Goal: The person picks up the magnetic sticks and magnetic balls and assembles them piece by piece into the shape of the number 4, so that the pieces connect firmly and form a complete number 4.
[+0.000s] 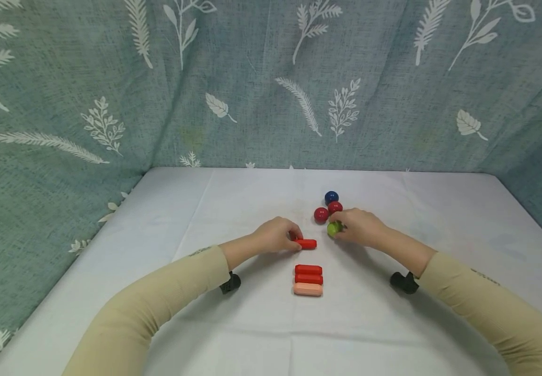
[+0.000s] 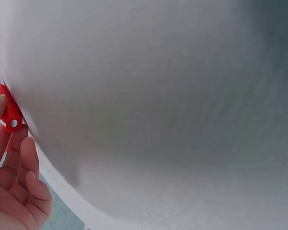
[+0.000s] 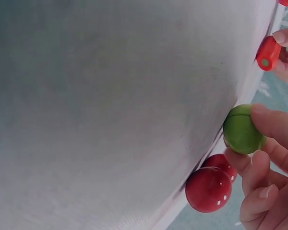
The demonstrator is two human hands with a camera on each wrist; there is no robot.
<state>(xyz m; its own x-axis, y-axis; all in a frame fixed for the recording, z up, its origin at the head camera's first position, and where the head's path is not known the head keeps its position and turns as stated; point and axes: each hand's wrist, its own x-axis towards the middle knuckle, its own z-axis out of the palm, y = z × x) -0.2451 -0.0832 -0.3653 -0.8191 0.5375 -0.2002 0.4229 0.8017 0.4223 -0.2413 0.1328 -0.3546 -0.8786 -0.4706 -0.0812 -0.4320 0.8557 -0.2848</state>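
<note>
The left hand [image 1: 277, 235] has its grip closed at one end of a red cylinder [image 1: 307, 244], thumb on one side and fingers on the other, the rest of its length pointing to the right; the left wrist view shows a small round hole near the cylinder's end, and the remaining fingers loosely bent; the right hand [image 1: 360, 227] pinches a green ball [image 1: 334, 228], its grip parted only as far as the ball's width, thumb and fingertips on opposite sides; the ball is near the middle of the white-covered desk [image 1: 369, 339], just beyond and to the right of the held cylinder and apart from it; whether either held piece touches the cloth, I cannot tell; just beyond the green ball are a red ball [image 1: 321, 215] and a second red ball [image 1: 335, 207], with a dark blue ball [image 1: 331, 197] behind them; white spots show on both red ones in the right wrist view; nearer the person, two more red cylinders [image 1: 308, 274] lie side by side with a peach cylinder [image 1: 308, 289], all three parallel in a close stack, the peach one nearest.
</note>
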